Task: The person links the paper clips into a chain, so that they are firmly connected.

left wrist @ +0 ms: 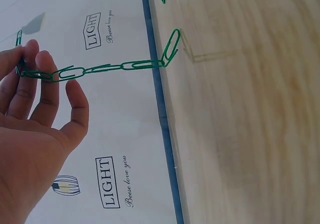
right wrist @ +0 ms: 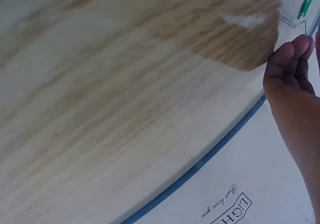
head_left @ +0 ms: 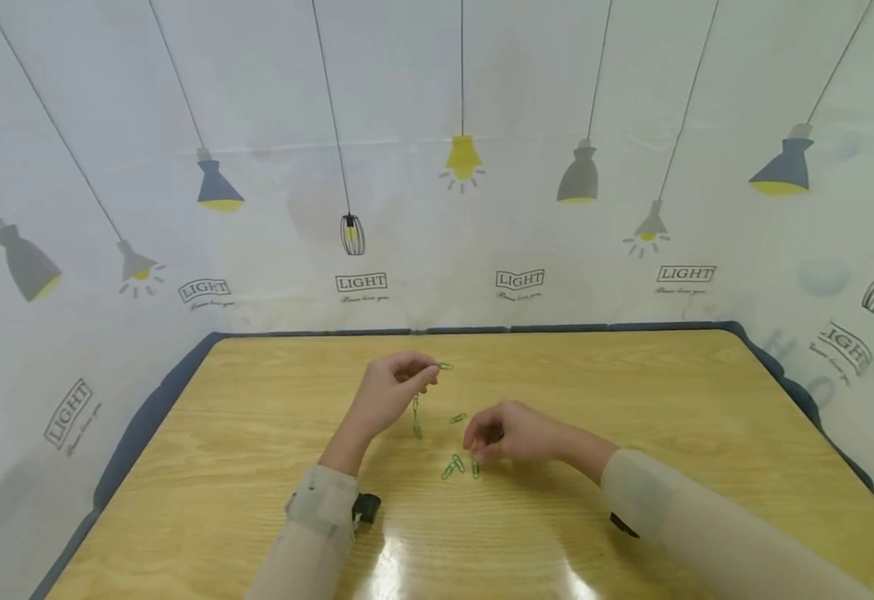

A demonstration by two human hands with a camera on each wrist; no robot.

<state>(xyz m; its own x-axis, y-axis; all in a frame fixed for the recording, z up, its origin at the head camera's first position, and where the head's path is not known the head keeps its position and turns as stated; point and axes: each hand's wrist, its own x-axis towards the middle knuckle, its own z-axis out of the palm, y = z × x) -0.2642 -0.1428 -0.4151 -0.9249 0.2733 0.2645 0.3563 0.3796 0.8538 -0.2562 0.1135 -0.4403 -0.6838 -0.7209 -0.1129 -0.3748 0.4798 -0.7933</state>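
Note:
My left hand (head_left: pixel 394 390) is raised above the table and pinches a chain of green paper clips (left wrist: pixel 102 68) between thumb and fingers. One end clip (head_left: pixel 446 366) sticks out past the fingertips; the linked rest dangles below the hand. Lower and to the right, the fingertips of my right hand (head_left: pixel 515 432) pinch a single green paper clip (head_left: pixel 476 469) close to the tabletop. In the right wrist view only a thin green edge of that clip (right wrist: pixel 305 28) shows at the fingertips. Loose green clips (head_left: pixel 453 467) lie just left of it.
Another loose paper clip (head_left: pixel 457 418) lies on the wooden table (head_left: pixel 257 467) between the hands. A blue edge (head_left: pixel 377 332) borders the table, and a pale sheet printed with lamps (head_left: pixel 407 100) rises behind and at both sides.

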